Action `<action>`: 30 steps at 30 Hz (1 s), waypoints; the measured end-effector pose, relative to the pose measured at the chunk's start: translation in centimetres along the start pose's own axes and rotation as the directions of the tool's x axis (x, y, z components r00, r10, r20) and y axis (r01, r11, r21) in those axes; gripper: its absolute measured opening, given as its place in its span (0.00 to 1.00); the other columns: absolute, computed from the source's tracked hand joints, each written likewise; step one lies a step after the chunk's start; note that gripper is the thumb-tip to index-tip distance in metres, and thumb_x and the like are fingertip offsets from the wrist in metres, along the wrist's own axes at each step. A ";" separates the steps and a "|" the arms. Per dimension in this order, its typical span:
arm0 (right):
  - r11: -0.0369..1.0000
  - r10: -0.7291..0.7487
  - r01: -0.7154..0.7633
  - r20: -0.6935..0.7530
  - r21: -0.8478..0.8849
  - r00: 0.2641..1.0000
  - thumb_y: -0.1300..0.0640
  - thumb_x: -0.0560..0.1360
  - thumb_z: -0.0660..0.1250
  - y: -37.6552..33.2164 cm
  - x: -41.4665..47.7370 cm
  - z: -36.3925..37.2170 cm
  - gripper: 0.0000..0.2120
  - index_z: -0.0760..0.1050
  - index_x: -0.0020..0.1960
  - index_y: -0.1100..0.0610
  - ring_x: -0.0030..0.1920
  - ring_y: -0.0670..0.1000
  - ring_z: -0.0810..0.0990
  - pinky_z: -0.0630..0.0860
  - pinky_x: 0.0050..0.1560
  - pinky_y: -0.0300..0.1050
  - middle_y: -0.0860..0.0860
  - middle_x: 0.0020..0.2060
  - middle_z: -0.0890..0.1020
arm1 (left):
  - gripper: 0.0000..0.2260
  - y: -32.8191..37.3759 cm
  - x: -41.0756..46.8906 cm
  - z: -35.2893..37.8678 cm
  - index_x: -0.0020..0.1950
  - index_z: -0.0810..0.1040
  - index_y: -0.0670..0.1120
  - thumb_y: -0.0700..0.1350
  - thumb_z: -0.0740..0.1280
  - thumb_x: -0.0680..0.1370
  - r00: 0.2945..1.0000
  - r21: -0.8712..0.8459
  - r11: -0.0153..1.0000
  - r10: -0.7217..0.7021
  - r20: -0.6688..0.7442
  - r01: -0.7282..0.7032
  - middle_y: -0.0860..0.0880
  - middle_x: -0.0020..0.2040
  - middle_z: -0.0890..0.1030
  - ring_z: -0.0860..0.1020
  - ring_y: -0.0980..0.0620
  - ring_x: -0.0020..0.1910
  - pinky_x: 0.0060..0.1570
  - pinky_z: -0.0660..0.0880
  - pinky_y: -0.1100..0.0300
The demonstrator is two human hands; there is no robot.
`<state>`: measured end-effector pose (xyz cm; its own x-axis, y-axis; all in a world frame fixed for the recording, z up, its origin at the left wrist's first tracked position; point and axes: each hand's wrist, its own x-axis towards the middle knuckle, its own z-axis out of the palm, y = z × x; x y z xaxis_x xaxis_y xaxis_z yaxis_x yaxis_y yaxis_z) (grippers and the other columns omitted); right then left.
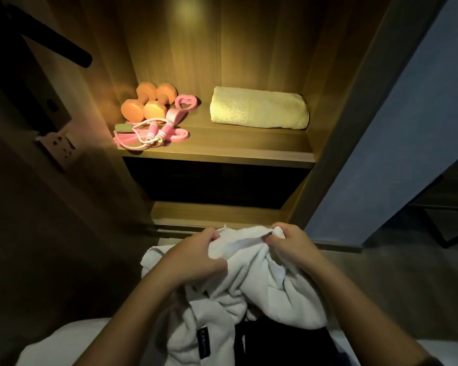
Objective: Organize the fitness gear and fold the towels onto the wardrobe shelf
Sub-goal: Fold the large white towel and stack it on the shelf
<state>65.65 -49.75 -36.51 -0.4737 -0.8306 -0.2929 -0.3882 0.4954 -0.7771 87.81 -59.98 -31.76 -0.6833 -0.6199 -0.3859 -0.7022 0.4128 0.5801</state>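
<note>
Pinches crumpled white terry-cloth towel (249, 281) at lower centre of frame along its top hem with left hand (193, 256) and right hand (288, 247) alike; seems light, soft, limp, so best gripped at corners.

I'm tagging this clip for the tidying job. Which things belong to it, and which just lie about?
Belong: white towel gripped by left hand and right hand; folded towel, orange dumbbells, pink skipping rope, all on the wardrobe shelf.
Lying about: wall socket; dark bar.
</note>
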 end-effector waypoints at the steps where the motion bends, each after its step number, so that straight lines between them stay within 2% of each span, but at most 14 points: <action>1: 1.000 0.006 -0.006 0.000 -0.021 1.000 0.50 0.74 0.66 0.1 0.0 -0.2 0.08 0.78 0.41 0.53 0.40 0.52 0.81 0.76 0.41 0.47 0.50 0.37 0.82 | 0.20 -0.4 -0.3 0.2 0.56 0.67 0.60 0.59 0.64 0.65 0.999 0.003 1.000 0.015 -0.038 -0.015 0.57 0.50 0.76 0.76 0.56 0.46 0.42 0.75 0.56; 5: 0.990 -0.116 0.112 -0.040 -0.084 0.992 0.46 0.74 0.67 -0.6 -0.7 -1.1 0.04 0.78 0.45 0.46 0.42 0.46 0.81 0.78 0.43 0.47 0.45 0.40 0.82 | 0.12 -1.1 -0.7 1.3 0.59 0.73 0.58 0.50 0.66 0.76 0.951 -0.032 0.972 0.219 -0.217 -0.231 0.59 0.54 0.74 0.74 0.58 0.52 0.51 0.72 0.60; 7: 0.970 -0.215 0.208 -0.048 -0.123 0.975 0.44 0.73 0.69 -1.9 -1.3 -1.4 0.08 0.77 0.50 0.43 0.44 0.43 0.80 0.78 0.43 0.44 0.42 0.43 0.82 | 0.12 -0.8 -0.5 1.3 0.62 0.75 0.54 0.47 0.66 0.78 0.922 -0.026 0.955 0.278 -0.269 -0.295 0.57 0.56 0.74 0.73 0.59 0.55 0.55 0.70 0.61; 12: 0.886 -0.397 0.338 -0.141 -0.318 0.907 0.46 0.73 0.71 -4.5 -2.5 -2.3 0.22 0.70 0.64 0.38 0.50 0.43 0.77 0.78 0.46 0.43 0.39 0.54 0.77 | 0.08 0.7 0.4 0.0 0.59 0.77 0.50 0.47 0.63 0.81 0.903 0.052 0.940 0.338 -0.265 -0.336 0.57 0.55 0.71 0.73 0.59 0.51 0.51 0.72 0.60; 15: 0.804 -0.504 0.409 -0.130 -0.431 0.854 0.45 0.74 0.71 -5.3 -3.0 -2.8 0.25 0.68 0.69 0.36 0.46 0.42 0.74 0.73 0.40 0.36 0.39 0.52 0.70 | 0.07 2.4 0.8 -1.3 0.56 0.78 0.50 0.47 0.63 0.80 0.873 0.122 0.902 0.431 -0.228 -0.413 0.57 0.54 0.71 0.72 0.60 0.50 0.50 0.73 0.58; 19: 0.730 -0.602 0.480 -0.127 -0.487 0.788 0.48 0.74 0.72 -5.7 -3.3 -3.1 0.20 0.75 0.64 0.41 0.48 0.42 0.75 0.76 0.41 0.38 0.42 0.60 0.71 | 0.04 3.8 1.3 -2.0 0.52 0.77 0.54 0.47 0.65 0.80 0.870 0.153 0.879 0.473 -0.142 -0.452 0.59 0.52 0.70 0.72 0.61 0.49 0.51 0.73 0.59; 21: 0.715 -0.625 0.514 -0.104 -0.473 0.774 0.50 0.73 0.72 -5.5 -3.3 -2.8 0.11 0.79 0.56 0.44 0.49 0.42 0.77 0.77 0.41 0.41 0.41 0.63 0.73 | 0.04 3.3 1.5 -1.7 0.53 0.78 0.54 0.48 0.65 0.80 0.876 0.136 0.881 0.469 -0.111 -0.454 0.59 0.52 0.70 0.72 0.62 0.50 0.50 0.71 0.61; 24: 0.708 -0.621 0.543 -0.031 -0.451 0.783 0.50 0.74 0.70 -4.6 -2.9 -2.0 0.02 0.78 0.46 0.46 0.48 0.43 0.79 0.77 0.40 0.43 0.38 0.61 0.76 | 0.09 1.9 1.6 -1.0 0.57 0.79 0.53 0.53 0.65 0.79 0.897 0.024 0.904 0.426 -0.117 -0.426 0.59 0.53 0.72 0.72 0.64 0.51 0.49 0.69 0.65; 27: 0.748 -0.551 0.521 0.055 -0.412 0.833 0.51 0.74 0.69 -3.5 -2.2 -1.1 0.05 0.73 0.44 0.43 0.49 0.43 0.78 0.78 0.45 0.45 0.39 0.56 0.79 | 0.14 -0.2 1.2 0.0 0.59 0.80 0.52 0.55 0.59 0.80 0.915 -0.227 0.896 0.328 -0.237 -0.380 0.58 0.55 0.76 0.74 0.64 0.54 0.55 0.71 0.66; 29: 0.770 -0.504 0.498 0.097 -0.400 0.858 0.52 0.74 0.69 -2.9 -1.9 -0.5 0.08 0.71 0.44 0.41 0.50 0.45 0.78 0.78 0.47 0.48 0.40 0.53 0.80 | 0.10 -1.8 0.7 1.0 0.59 0.79 0.56 0.48 0.59 0.82 0.898 -0.318 0.876 0.237 -0.370 -0.362 0.60 0.56 0.77 0.75 0.62 0.57 0.55 0.72 0.67; 30: 0.780 -0.485 0.486 0.110 -0.394 0.867 0.52 0.74 0.69 -2.7 -1.7 -0.2 0.09 0.70 0.45 0.41 0.49 0.46 0.78 0.78 0.47 0.49 0.40 0.52 0.80 | 0.11 -2.5 0.4 1.6 0.58 0.78 0.58 0.45 0.61 0.82 0.885 -0.349 0.867 0.191 -0.425 -0.355 0.62 0.56 0.78 0.75 0.62 0.58 0.53 0.72 0.70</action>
<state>67.33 -49.59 -33.75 -0.1354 -0.9889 0.0617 -0.8445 0.0826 -0.5291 88.98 -60.22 -34.52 -0.6539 -0.7529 0.0739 -0.2965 0.3450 0.8905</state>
